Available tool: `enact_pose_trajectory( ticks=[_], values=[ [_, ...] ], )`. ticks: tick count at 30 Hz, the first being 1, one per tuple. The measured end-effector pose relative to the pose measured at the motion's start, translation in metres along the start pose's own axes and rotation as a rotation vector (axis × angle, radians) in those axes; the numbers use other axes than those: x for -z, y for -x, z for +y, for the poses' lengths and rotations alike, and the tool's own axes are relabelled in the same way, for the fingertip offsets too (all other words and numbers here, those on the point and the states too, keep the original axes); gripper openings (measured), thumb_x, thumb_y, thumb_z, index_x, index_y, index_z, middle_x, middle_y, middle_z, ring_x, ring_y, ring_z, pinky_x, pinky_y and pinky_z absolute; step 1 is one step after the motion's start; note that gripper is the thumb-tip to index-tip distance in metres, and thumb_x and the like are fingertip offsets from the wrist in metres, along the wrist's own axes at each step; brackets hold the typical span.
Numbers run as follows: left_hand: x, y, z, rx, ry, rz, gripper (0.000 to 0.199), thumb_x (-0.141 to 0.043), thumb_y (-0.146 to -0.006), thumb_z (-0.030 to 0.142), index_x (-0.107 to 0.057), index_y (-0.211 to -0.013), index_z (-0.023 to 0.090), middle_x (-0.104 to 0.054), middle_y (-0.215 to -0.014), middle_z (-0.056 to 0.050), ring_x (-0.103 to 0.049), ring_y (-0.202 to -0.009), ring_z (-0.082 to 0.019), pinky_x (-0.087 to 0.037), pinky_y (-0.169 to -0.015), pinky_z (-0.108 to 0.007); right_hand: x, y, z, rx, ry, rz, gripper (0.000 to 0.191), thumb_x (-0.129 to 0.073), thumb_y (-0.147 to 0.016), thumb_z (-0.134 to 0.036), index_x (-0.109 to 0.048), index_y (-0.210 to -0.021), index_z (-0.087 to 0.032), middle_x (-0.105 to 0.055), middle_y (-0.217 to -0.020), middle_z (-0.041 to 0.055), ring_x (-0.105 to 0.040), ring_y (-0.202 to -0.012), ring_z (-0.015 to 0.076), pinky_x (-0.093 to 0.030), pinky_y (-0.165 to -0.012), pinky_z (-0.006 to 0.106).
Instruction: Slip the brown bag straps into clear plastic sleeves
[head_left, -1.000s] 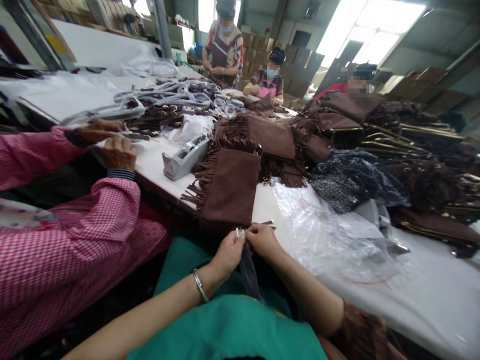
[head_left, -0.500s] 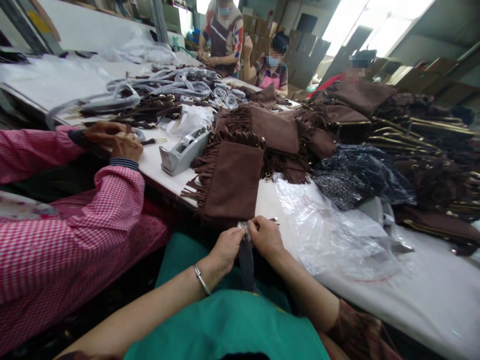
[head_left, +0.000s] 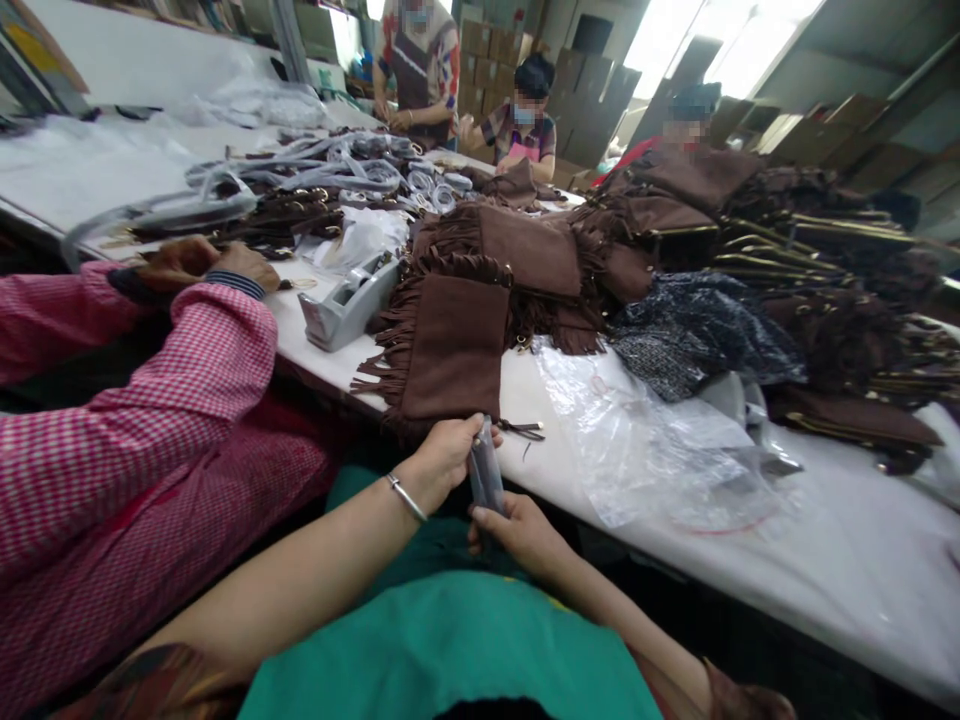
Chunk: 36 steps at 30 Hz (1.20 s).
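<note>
Head view, grey strip (head_left: 486, 478), left hand (head_left: 447, 450) pinching top, right hand (head_left: 523, 530) clasping lower down

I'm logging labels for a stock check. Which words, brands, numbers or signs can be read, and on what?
None can be read.
Held plastic strip, fringed brown bag, tape dispenser: no legible text.
Cartons behind: too blurred to tell.
Green garment: tiny yellow marks, too small to read.

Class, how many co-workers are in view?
4: checked-sleeved person at left, standing person across the table, person wearing pink beside them, person behind the brown bags. Others may be hidden.
</note>
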<state>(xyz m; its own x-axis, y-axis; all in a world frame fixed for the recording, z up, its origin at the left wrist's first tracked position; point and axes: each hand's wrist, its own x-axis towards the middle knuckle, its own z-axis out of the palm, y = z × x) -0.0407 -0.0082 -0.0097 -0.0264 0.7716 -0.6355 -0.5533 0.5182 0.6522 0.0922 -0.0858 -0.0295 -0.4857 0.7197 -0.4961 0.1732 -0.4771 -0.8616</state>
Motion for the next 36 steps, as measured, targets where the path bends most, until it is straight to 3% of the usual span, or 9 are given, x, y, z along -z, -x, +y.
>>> enact_pose_trajectory(
  ticks=[7, 14, 20, 26, 28, 31, 32, 36],
  values=[
    [-0.026, -0.033, 0.029, -0.155, -0.165, -0.027, 0.018, -0.055, -0.082, 0.009, -0.062, -0.065, 0.010, -0.062, -0.053, -0.004, -0.057, -0.051, -0.012, -0.048, -0.058, -0.025, 0.004, -0.007, -0.002, -0.012, -0.196, 0.095, 0.048, -0.071, -0.070, -0.053, -0.054, -0.093, -0.015, -0.069, -0.078, 0.0043, -0.065, -0.056, 0.0155, -0.047, -0.046, 0.024],
    [-0.037, -0.043, 0.030, -0.236, -0.241, -0.053, 0.017, -0.059, -0.081, 0.012, -0.061, -0.064, 0.011, -0.060, -0.053, -0.004, -0.056, -0.053, -0.013, -0.046, -0.063, -0.028, 0.001, -0.010, -0.003, -0.041, -0.354, 0.131, 0.044, -0.071, -0.070, -0.047, -0.053, -0.091, -0.014, -0.067, -0.070, 0.0030, -0.063, -0.050, 0.0140, -0.044, -0.040, 0.020],
    [-0.003, -0.014, 0.024, -0.119, -0.236, -0.160, 0.028, -0.062, -0.082, 0.036, -0.064, -0.072, 0.011, -0.064, -0.061, -0.005, -0.058, -0.051, -0.014, -0.047, -0.056, -0.027, -0.007, -0.006, 0.007, -0.065, -0.414, 0.101, 0.042, -0.069, -0.073, -0.048, -0.054, -0.090, -0.013, -0.066, -0.068, 0.0040, -0.063, -0.049, 0.0151, -0.043, -0.040, 0.021],
    [0.027, 0.024, -0.011, -0.002, -0.158, -0.230, 0.033, -0.061, -0.083, 0.043, -0.066, -0.083, 0.010, -0.068, -0.076, -0.009, -0.064, -0.063, -0.016, -0.052, -0.059, -0.028, -0.013, -0.005, 0.009, -0.043, -0.377, 0.000, 0.048, -0.070, -0.071, -0.055, -0.055, -0.091, -0.015, -0.068, -0.075, 0.0059, -0.065, -0.053, 0.0172, -0.045, -0.047, 0.025],
    [0.028, 0.027, -0.020, 0.011, -0.104, -0.212, 0.027, -0.062, -0.082, 0.038, -0.064, -0.082, 0.011, -0.067, -0.076, -0.008, -0.064, -0.065, -0.016, -0.052, -0.058, -0.028, -0.015, -0.003, 0.007, -0.049, -0.287, -0.065, 0.047, -0.066, -0.074, -0.058, -0.057, -0.090, -0.015, -0.069, -0.076, 0.0055, -0.066, -0.057, 0.0178, -0.047, -0.053, 0.027],
    [0.033, 0.025, -0.023, -0.015, -0.127, -0.187, 0.016, -0.064, -0.079, 0.030, -0.060, -0.079, 0.014, -0.060, -0.068, -0.001, -0.056, -0.053, -0.009, -0.046, -0.051, -0.022, -0.012, 0.003, 0.003, 0.040, 0.053, -0.113, 0.042, -0.055, -0.084, -0.056, -0.063, -0.085, -0.015, -0.069, -0.074, 0.0056, -0.065, -0.065, 0.0189, -0.049, -0.061, 0.030],
    [0.036, 0.025, -0.021, -0.024, -0.173, -0.188, 0.015, -0.064, -0.078, 0.028, -0.059, -0.077, 0.014, -0.058, -0.065, 0.001, -0.051, -0.049, -0.007, -0.042, -0.047, -0.020, -0.008, 0.005, 0.001, 0.112, 0.201, -0.064, 0.039, -0.053, -0.086, -0.052, -0.065, -0.085, -0.015, -0.069, -0.076, 0.0061, -0.065, -0.069, 0.0195, -0.049, -0.064, 0.031],
    [0.052, 0.034, -0.010, 0.004, -0.355, -0.194, 0.016, -0.064, -0.074, 0.029, -0.056, -0.073, 0.014, -0.050, -0.060, 0.005, -0.036, -0.040, -0.002, -0.024, -0.039, -0.016, 0.015, 0.004, -0.012, 0.505, 0.703, 0.344, 0.023, -0.055, -0.088, -0.031, -0.065, -0.104, -0.018, -0.068, -0.093, 0.0089, -0.062, -0.085, 0.0217, -0.050, -0.078, 0.035]
  ],
)
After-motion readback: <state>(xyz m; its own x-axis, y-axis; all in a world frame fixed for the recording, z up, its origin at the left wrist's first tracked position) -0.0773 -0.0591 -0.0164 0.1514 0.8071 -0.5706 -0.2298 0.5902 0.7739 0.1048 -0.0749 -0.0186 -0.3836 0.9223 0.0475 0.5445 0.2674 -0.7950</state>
